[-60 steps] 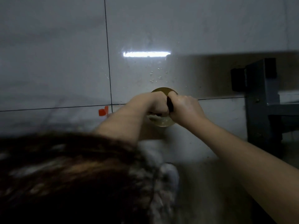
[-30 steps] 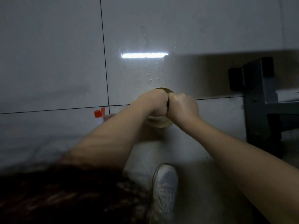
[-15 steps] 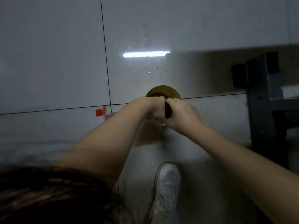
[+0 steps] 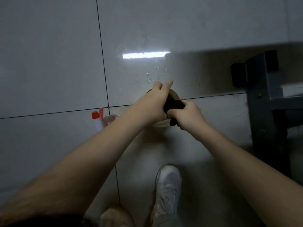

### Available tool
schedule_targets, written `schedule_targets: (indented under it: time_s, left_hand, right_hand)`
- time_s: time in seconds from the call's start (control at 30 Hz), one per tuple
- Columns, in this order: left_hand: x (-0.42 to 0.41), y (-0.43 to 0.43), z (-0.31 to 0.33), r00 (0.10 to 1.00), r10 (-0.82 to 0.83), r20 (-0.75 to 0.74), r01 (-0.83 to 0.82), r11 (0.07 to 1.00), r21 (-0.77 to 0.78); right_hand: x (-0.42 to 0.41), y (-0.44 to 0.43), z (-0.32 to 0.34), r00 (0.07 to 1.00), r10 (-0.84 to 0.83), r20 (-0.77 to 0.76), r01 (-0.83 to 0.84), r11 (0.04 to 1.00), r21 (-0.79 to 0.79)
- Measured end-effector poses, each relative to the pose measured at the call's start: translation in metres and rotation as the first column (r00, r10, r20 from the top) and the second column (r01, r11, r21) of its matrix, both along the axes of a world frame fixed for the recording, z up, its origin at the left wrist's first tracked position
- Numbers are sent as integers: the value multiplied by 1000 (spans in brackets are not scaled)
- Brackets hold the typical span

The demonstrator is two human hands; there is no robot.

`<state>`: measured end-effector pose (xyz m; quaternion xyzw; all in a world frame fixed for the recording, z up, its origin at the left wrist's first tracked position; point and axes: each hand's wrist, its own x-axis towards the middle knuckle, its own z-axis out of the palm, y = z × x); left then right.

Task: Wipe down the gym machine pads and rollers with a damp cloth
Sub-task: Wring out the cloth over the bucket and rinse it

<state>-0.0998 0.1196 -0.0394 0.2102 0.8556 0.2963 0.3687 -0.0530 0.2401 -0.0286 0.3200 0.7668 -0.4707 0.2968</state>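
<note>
Between the two hands a dark cloth (image 4: 174,103) is bunched into a thick twist, held low over a round yellowish bowl (image 4: 176,95) that sits on the pale tiled floor (image 4: 49,63) directly beneath them. On the near side the right hand (image 4: 188,115) has its fingers curled tightly round the cloth, and a short dark end pokes out below its knuckles. Opposite it, the left hand (image 4: 155,102) lies with its back to the camera and its palm side against the cloth; the fingers (image 4: 164,84) that show reach forward, fairly straight and slightly spread. The thumb is hidden, so I cannot tell whether this hand is gripping or only pressing. Just past the left fingertips, water drops (image 4: 155,74) are scattered on the tile, and beyond them lies a bright strip of reflected light (image 4: 144,55). Out to the left of the left forearm stands a spray bottle (image 4: 101,119) with an orange trigger — partly covered by the arm. Well to the right of the right hand rises the dark metal frame of a gym machine (image 4: 262,104), its pads and rollers not clearly in view. Below both wrists, nearer the body, a white laced shoe (image 4: 168,182) is planted on the floor — toe pointing toward the bowl.
</note>
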Motion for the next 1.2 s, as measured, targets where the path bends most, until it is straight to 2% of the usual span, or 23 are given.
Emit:
schedule_targets:
  time_s: [0.07, 0.1, 0.17, 0.23, 0.3, 0.37, 0.47, 0.53, 0.7, 0.77, 0.87, 0.97, 1.13, 1.2]
  left_hand:
    - [18, -7, 2, 935, -58, -350, 103, 989, 110]
    - [26, -11, -1, 880, -106, -463, 175, 979, 108]
    - [38, -18, -10, 798, -201, -568, 275, 960, 46]
    - [36, -21, -13, 756, -221, -616, 341, 936, 83]
    - [28, -21, -11, 681, -228, -695, 430, 894, 128]
    - [19, -19, -7, 583, -208, -786, 486, 864, 131]
    - [13, -17, -5, 490, -169, -855, 479, 872, 102]
    - [12, -18, -5, 496, -202, -844, 491, 867, 81]
    - [11, -27, 4, 597, -393, -700, 549, 836, 0]
    - [13, -26, 7, 611, -458, -646, 553, 830, -65]
    - [13, -21, 13, 631, -461, -623, 532, 842, -85]
    - [10, -14, 15, 611, -454, -648, 493, 859, -136]
    - [4, 2, 21, 668, -648, -366, 493, 753, -436]
    - [1, 5, 25, 666, -662, -343, 483, 734, -477]
  right_hand:
    - [-5, 2, 2, 974, -204, 100, 213, 973, -90]
    - [-6, 2, 3, 948, -275, 160, 301, 937, -177]
    - [-4, 2, 8, 907, -294, 302, 396, 841, -369]
    - [0, 1, 14, 875, -232, 425, 443, 737, -510]
    - [1, 3, 21, 873, -151, 464, 430, 689, -584]
    - [0, 9, 28, 895, -66, 440, 362, 684, -633]
    - [-3, 9, 33, 937, 100, 334, 142, 766, -627]
    - [-2, 4, 33, 940, 207, 272, -6, 805, -593]
    - [4, -8, 33, 931, 301, 208, -182, 875, -448]
    - [6, -10, 35, 934, 284, 215, -181, 898, -401]
    - [5, -9, 38, 945, 212, 249, -107, 919, -378]
    - [3, -7, 35, 952, 131, 276, -14, 921, -390]
    - [0, -9, 29, 961, 205, 189, -171, 969, -180]
    - [-3, -9, 23, 962, 220, 161, -203, 972, -119]
